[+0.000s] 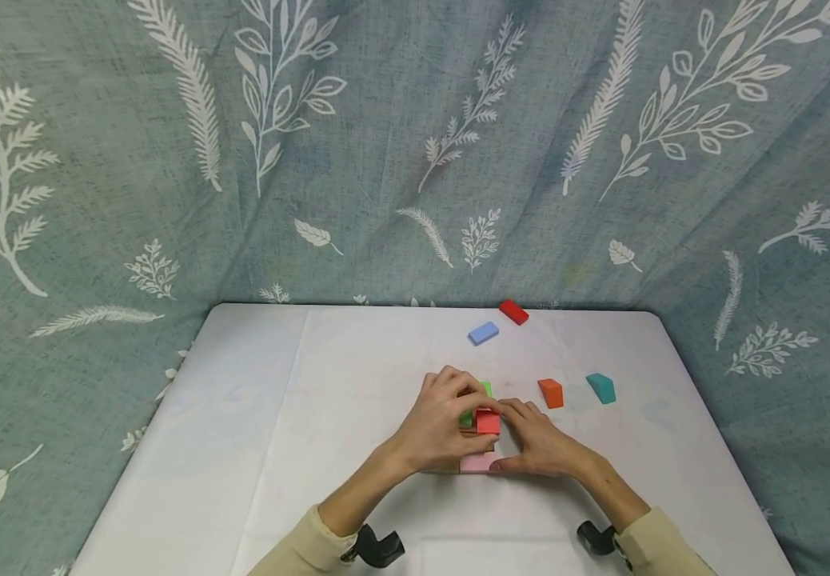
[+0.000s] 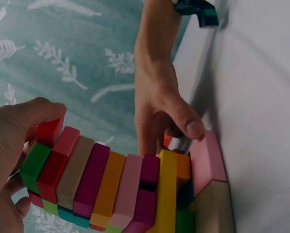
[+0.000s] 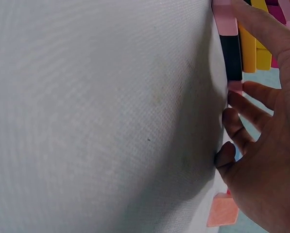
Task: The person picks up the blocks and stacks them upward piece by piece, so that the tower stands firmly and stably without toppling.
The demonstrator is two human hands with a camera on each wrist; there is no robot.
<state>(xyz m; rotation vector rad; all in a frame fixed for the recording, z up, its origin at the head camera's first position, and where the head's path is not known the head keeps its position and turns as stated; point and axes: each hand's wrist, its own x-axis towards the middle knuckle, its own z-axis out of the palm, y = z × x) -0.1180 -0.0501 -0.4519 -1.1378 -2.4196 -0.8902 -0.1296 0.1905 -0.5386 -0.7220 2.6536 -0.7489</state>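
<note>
A tower of colored wooden blocks (image 2: pixel 118 187) stands on the table. My left hand (image 1: pixel 436 420) is at its top and pinches a small red block (image 2: pixel 48 132) between thumb and fingers, against the green (image 2: pixel 35 167) and red blocks of the uppermost layers. Low beside the base is my right hand (image 1: pixel 540 444), its fingers loosely bent. The right thumb touches a pink block (image 2: pixel 207 162) of the bottom layer. In the right wrist view the other right fingers (image 3: pixel 251 109) lie by the far side of the base. The left hand hides part of the tower from above.
Loose blocks lie on the white table (image 1: pixel 336 384): a blue one (image 1: pixel 483 334) and a red one (image 1: pixel 513 312) near the back edge, and an orange wedge (image 1: pixel 550 393) and a teal wedge (image 1: pixel 601 388) to the right. A patterned curtain (image 1: pixel 386 160) hangs behind.
</note>
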